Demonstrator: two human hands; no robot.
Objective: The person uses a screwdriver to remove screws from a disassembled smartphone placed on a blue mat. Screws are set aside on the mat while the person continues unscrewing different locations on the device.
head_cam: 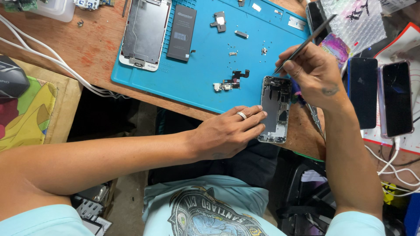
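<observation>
The phone shell [275,109] lies open side up at the near edge of the wooden table [92,48], half on the blue mat [201,83] and half off it, its lower end just over the table's edge. Small parts fill its upper half; a pale panel shows near its bottom.

The left hand [227,133] rests flat beside the shell, fingers [251,114] stretched out together and pressing against its left side. It grips nothing; a ring sits on one finger.

The right hand [313,74] hovers over the shell's top right corner, fingers pinched narrow around tweezers [306,41]. The tool slants up and away to the right, and its tip comes down just above the shell's top edge.

On the mat, just left of the shell, lies a small flex part [229,83]. Farther back lie a black battery [181,32] and, beside it, a screen frame [145,32], with tiny screws [264,50] scattered between them and the tweezers. Two dark phones [380,96] lie side by side to the right of the right hand, on a red and white sheet. White cables [48,59] run across the table at the left, near a black mouse [11,78].
</observation>
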